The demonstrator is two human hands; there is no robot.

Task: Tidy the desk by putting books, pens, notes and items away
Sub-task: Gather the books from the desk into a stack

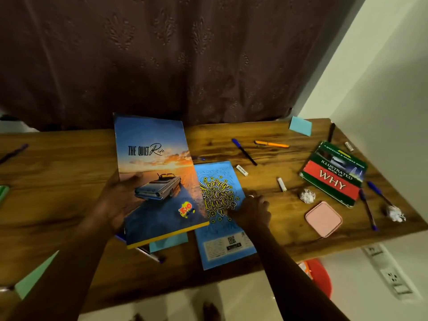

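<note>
My left hand grips the left edge of a large notebook with a car and sunset cover, lifted and tilted above the wooden desk. My right hand rests flat on a light blue notebook with yellow lettering that lies on the desk, partly under the lifted one. A green and red book lies at the right. Pens are scattered: a blue-capped one, an orange one, a dark one and two blue ones by the book.
Blue sticky notes lie at the back right, another blue note under the lifted notebook. A pink square pad, crumpled papers, small white tubes and green paper lie about. A wall is at right, a curtain behind.
</note>
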